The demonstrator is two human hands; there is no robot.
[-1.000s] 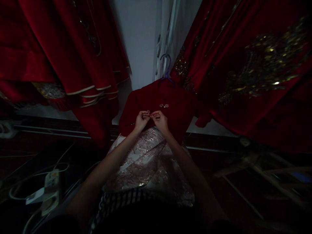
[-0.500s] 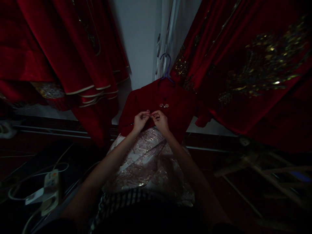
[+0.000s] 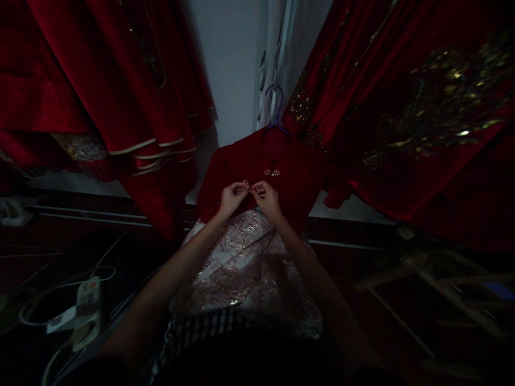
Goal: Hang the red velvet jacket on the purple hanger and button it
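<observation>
Two hands on one clasp. Left hand (image 3: 231,197) and right hand (image 3: 267,197) are both pinched tight on the lower clasp (image 3: 250,188), fingertips meeting at it. — me

Where's the garment? — R

Red jacket (image 3: 289,161) hangs straight ahead of me on a purple hanger (image 3: 276,107), in front of the white wall (image 3: 233,64). Brocade skirt (image 3: 241,268) spreads below it toward me, under my forearms. — me

Progress? — R

Upper clasp (image 3: 271,172) looks joined: its beads sit as one tight cluster, just above and right of my fingers. For the lower clasp I can't tell whether the halves are mated. My fingertips cover the join and the light is poor. My read is one done, one in hand. I see no other fastenings lower down, but my hands hide that part of the front. — me

Surroundings? — R

Red velvet gowns (image 3: 100,80) hang to the left, and a gold-embroidered gown (image 3: 422,107) hangs to the right, close beside the jacket. Power strip (image 3: 86,311) with cables lies on the dark floor, low left, well apart from my hands. — me
</observation>
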